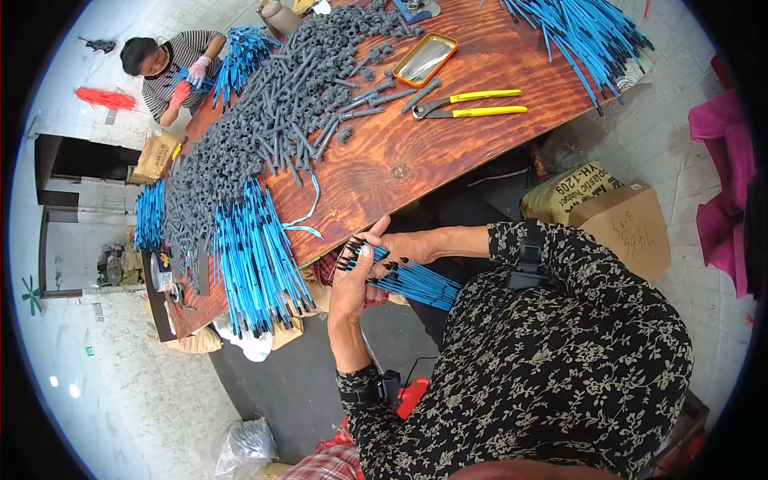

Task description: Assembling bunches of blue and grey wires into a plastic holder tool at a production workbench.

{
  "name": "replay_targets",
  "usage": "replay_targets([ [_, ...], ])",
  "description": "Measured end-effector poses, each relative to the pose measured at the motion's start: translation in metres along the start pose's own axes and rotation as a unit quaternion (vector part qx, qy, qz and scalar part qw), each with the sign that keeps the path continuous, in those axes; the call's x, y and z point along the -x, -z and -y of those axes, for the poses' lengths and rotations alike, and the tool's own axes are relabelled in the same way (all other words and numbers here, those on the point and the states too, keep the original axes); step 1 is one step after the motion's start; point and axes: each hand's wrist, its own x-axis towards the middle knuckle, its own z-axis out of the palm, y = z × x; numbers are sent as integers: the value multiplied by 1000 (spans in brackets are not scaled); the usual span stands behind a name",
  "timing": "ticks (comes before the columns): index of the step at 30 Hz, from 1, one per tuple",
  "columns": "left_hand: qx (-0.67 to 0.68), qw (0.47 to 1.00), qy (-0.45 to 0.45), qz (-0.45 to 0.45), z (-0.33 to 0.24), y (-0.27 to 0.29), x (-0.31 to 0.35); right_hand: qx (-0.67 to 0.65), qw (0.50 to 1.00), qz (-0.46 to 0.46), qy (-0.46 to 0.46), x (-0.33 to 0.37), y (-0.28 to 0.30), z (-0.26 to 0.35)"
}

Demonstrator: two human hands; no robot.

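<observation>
A bundle of thin blue rods with black tips (418, 285) is in my hands in front of my body, beside the table's near edge. My left hand (350, 290) is closed around the tip end, its thumb pressed along the black tips. My right hand (398, 250) wraps the same bundle from the other side, its fingers partly hidden behind the rods. The rods' other end reaches toward my patterned sleeve. On the table nearby lies a larger bunch of the same blue rods (254, 260), its black ends hanging over the edge.
A heap of grey plastic fittings (264, 120) covers much of the wooden table (360, 188). Yellow-handled pincers (480, 106) and a yellow-rimmed tray (426, 60) lie right of it. A co-worker (180, 68) in gloves handles blue rods across the table. A cardboard box (620, 228) stands at right.
</observation>
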Motion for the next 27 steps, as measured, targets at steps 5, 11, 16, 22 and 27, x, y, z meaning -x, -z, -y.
replay_targets([
  [5, 37, 999, 24, 21, 5, 10, -2, -53, 998, 34, -4, -2, -2, 1],
  [11, 74, 997, 16, 30, 14, 11, -13, 6, 999, -18, 30, -5, 14, -19],
  [16, 64, 998, 26, 7, 16, 7, -17, -57, 998, 4, 30, -3, 17, -20],
  [22, 50, 997, 64, 5, 6, 9, -15, -49, 998, 13, 48, -4, 17, -12],
  [27, 42, 998, 37, 21, 6, 8, -19, 13, 997, 21, 76, -13, 23, -23],
])
